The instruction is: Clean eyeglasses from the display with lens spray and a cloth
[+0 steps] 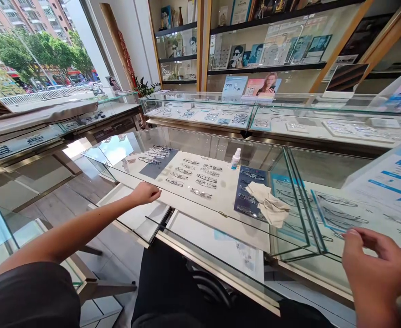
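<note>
My left hand is closed in a fist near the front left edge of a glass display case. Whatever its fingers hold, if anything, is hidden. At the far right, my right hand has thumb and fingertips drawn together in a pinch above the neighbouring case; I cannot make out anything between them. Between the hands, a crumpled beige cloth lies on the glass top, with a small white spray bottle standing behind it. Under the glass, several eyeglasses rest in rows on white and dark panels.
A pulled-out drawer with a glass front sits before my lap. More glass counters run along the back beneath wall shelves. A printed sign stands at right, and a glass-topped stand is at lower left.
</note>
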Demonstrator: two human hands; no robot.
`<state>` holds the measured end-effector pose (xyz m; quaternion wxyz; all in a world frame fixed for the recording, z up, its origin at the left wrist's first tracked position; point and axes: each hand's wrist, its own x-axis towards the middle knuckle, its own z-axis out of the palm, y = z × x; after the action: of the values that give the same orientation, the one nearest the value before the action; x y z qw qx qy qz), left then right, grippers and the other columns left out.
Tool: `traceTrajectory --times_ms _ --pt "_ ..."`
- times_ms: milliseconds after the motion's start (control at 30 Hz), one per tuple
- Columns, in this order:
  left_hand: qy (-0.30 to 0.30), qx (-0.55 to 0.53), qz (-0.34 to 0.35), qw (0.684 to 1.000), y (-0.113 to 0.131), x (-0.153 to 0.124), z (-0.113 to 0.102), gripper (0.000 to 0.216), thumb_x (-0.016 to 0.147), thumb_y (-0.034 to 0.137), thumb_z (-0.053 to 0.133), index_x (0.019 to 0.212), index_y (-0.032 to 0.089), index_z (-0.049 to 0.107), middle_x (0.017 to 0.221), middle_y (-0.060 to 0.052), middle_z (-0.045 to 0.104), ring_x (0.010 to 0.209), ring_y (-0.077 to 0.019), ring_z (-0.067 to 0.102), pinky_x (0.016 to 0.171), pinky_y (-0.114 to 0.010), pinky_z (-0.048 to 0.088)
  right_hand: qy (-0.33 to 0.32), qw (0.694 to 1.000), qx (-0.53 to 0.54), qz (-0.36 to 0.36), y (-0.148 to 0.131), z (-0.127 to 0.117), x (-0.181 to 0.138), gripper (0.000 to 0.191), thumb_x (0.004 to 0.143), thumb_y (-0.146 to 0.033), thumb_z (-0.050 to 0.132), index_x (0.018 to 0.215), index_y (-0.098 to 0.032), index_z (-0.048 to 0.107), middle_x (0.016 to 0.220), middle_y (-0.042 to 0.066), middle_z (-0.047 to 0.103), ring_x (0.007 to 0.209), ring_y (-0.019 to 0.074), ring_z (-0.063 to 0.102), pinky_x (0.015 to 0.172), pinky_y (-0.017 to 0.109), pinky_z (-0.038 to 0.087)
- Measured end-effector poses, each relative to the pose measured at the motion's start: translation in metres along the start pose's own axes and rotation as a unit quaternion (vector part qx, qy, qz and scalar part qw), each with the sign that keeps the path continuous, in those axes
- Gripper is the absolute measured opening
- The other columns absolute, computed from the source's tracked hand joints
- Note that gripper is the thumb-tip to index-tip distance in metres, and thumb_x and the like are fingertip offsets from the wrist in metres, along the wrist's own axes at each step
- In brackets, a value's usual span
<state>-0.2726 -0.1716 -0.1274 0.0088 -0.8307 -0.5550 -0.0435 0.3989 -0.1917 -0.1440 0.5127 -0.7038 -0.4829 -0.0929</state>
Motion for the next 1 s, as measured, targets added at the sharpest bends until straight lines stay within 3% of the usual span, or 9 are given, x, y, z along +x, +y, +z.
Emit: traceTrajectory --times_ms 133,267,333,400,500,633,767,900,1000 --pt "0.035 0.018 -0.006 0.999 -0.015 -0.009 -0.016 0.049 0.107 0.038 0.04 0.061 0.022 0.044 0.06 -0.005 0.061 0.057 -0.0171 0.046 0.063 -0.036 0.03 0.029 1.0 0.003 -0.007 0.002 0.002 0.002 0.04 0.083 -0.048 0.066 0.099 -0.018 0.085 0.076 0.011 0.075 0.083 0.0391 0.082 0.08 0.048 0.064" --pt "0.092 0.052 -0.049 0.993 -0.036 -0.001 -0.038 0.048 0.108 0.039 0.042 0.064 0.022 0.051 0.066 -0.006 0.063 0.063 -0.0193 0.053 0.063 -0.035 0.035 0.025 0.999 -0.013 -0.031 0.001 0.003 0.004 0.044 0.084 -0.052 0.064 0.098 -0.016 0.087 0.074 0.012 0.075 0.082 0.0392 0.082 0.078 0.046 0.063" --pt "0.119 0.067 -0.079 0.987 -0.051 0.011 -0.051 0.038 0.106 0.038 0.046 0.076 0.022 0.063 0.081 -0.009 0.07 0.073 -0.023 0.06 0.066 -0.036 0.041 0.024 0.999 -0.02 -0.033 -0.001 0.002 0.004 0.046 0.084 -0.052 0.063 0.097 -0.015 0.087 0.074 0.012 0.076 0.082 0.0398 0.082 0.077 0.046 0.062" --pt "0.144 0.085 -0.108 0.98 -0.067 0.028 -0.064 0.024 0.101 0.035 0.054 0.102 0.021 0.073 0.113 -0.014 0.075 0.101 -0.0305 0.068 0.081 -0.04 0.051 0.022 0.999 -0.023 -0.029 -0.004 0.002 0.005 0.046 0.083 -0.052 0.063 0.096 -0.015 0.086 0.074 0.013 0.075 0.082 0.0397 0.081 0.077 0.045 0.061" --pt "0.119 0.123 -0.139 0.975 -0.087 0.053 -0.076 0.032 0.095 0.033 0.065 0.123 0.02 0.075 0.144 -0.019 0.067 0.136 -0.041 0.057 0.109 -0.054 0.049 0.025 0.999 -0.021 -0.019 -0.011 0.002 0.006 0.042 0.08 -0.05 0.062 0.091 -0.016 0.084 0.07 0.011 0.072 0.079 0.0378 0.079 0.079 0.046 0.061" --pt "0.048 0.165 -0.148 0.974 -0.098 0.081 -0.078 0.035 0.094 0.028 0.067 0.126 0.018 0.077 0.162 -0.022 0.056 0.152 -0.0448 0.042 0.116 -0.061 0.041 0.028 0.999 -0.018 0.017 -0.023 -0.001 0.008 0.033 0.076 -0.047 0.062 0.084 -0.02 0.079 0.064 0.007 0.065 0.073 0.034 0.074 0.08 0.046 0.058" --pt "0.013 0.17 -0.136 0.976 -0.103 0.102 -0.075 0.03 0.091 0.021 0.066 0.117 0.019 0.08 0.161 -0.02 0.06 0.151 -0.042 0.044 0.115 -0.058 0.039 0.015 0.999 -0.019 0.049 -0.034 -0.004 0.01 0.033 0.071 -0.047 0.061 0.086 -0.022 0.075 0.068 0.007 0.064 0.075 0.0327 0.071 0.084 0.047 0.058" --pt "-0.002 0.15 -0.121 0.981 -0.107 0.114 -0.077 0.022 0.088 0.021 0.066 0.104 0.02 0.082 0.153 -0.016 0.069 0.146 -0.0393 0.049 0.112 -0.054 0.039 0.007 0.998 -0.022 0.063 -0.033 -0.007 0.012 0.056 0.068 -0.044 0.063 0.118 -0.02 0.076 0.084 0.007 0.068 0.08 0.0329 0.07 0.1 0.054 0.057" --pt "-0.009 0.137 -0.114 0.984 -0.107 0.116 -0.081 0.019 0.086 0.025 0.068 0.098 0.021 0.082 0.145 -0.013 0.075 0.142 -0.038 0.053 0.111 -0.051 0.039 -0.015 0.997 -0.008 0.072 -0.027 -0.006 0.014 0.059 0.072 -0.048 0.065 0.124 -0.021 0.075 0.093 0.009 0.072 0.085 0.0341 0.071 0.102 0.055 0.056"
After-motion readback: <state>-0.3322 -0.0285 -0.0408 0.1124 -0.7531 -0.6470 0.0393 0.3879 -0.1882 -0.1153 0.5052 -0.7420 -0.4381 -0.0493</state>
